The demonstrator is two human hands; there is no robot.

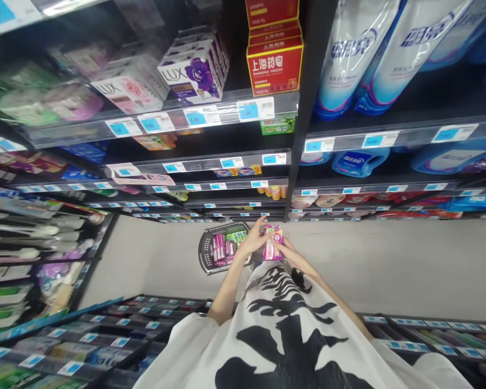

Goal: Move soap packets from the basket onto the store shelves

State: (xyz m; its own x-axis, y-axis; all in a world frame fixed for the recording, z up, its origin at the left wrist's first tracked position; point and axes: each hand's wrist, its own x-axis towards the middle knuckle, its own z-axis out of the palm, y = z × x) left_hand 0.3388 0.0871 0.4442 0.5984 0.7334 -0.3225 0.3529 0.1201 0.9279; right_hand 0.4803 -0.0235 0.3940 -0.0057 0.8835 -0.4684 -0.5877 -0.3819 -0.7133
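Facing upward, the pink packet (272, 249) is held between the left hand (252, 239) and right hand (290, 253), both partly curled, seemingly for steadiness, right of the black basket (205, 253).

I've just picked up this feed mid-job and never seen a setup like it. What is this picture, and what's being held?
There is no machine here: these are a person's bare hands. The single picture comes from a camera worn on their head, looking forward and down, so their patterned top fills the lower middle. The left hand and right hand together hold a pink packet in front of the body. Beside the left hand, a dark basket on the floor contains pink and green packs. Ahead, shelves carry boxed soap and blue bottles.
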